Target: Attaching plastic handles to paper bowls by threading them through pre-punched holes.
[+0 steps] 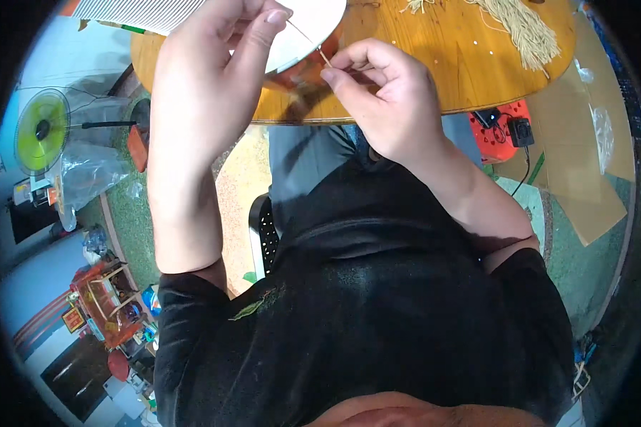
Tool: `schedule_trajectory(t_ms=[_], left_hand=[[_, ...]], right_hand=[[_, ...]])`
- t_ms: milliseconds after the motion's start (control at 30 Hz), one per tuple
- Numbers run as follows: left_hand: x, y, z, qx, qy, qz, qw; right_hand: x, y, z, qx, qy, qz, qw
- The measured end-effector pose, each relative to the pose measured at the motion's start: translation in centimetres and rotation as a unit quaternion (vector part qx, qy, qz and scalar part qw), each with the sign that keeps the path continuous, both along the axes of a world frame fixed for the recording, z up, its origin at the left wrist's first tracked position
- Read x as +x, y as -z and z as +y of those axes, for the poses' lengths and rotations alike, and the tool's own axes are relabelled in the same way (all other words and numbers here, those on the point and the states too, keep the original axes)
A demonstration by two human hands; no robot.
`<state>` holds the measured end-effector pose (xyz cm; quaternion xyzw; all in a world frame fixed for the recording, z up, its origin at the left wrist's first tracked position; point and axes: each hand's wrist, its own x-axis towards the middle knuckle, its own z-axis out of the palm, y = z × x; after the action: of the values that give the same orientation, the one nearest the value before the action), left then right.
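A thin tan cord (303,33) runs stretched between my two hands above the table's near edge. My left hand (217,67) pinches its upper end between thumb and forefinger. Lower and to the right, my right hand (395,92) closes thumb and forefinger on the other part of it. A tiny dark spot shows on the cord near the right fingertips, too small to name. Behind the cord lies a white round thing, like a plate or tray (324,18), partly covered by my left hand. Off to the right, a bundle of beige cords (527,35) rests on the table.
The round wooden table (420,89) carries several tiny white specks and a striped white panel (139,13) at the far left. A green fan (43,132) stands left. A red stool-like thing (504,132) with a black adapter (521,132) and flattened cardboard (580,142) lie right.
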<state>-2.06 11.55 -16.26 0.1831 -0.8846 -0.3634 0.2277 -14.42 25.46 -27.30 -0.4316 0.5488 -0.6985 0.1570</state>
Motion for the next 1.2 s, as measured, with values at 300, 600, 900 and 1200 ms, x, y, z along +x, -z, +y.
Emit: schedule_trajectory(t_ms=[300,600,900,1200], left_hand=[[-0.9,3.1,2.4,0.122,0.037,0.141,0.982],[-0.7,2.3,1.9,0.05,0.064,0.042,0.996],[0.0,2.9,0.9,0.039,0.104,0.081,0.991],[0.2,3.3,0.3,0.011,0.105,0.119,0.987]], right_hand=[[-0.4,-0.6,-0.4,0.013,-0.002,-0.015,1.0],[-4.8,-6.9,2.9,0.228,-0.122,0.072,0.963],[-6.8,-10.8,1.9,0.074,-0.031,0.403,0.912],[-7.2,-10.8,0.4,-0.021,-0.025,0.488,0.872]])
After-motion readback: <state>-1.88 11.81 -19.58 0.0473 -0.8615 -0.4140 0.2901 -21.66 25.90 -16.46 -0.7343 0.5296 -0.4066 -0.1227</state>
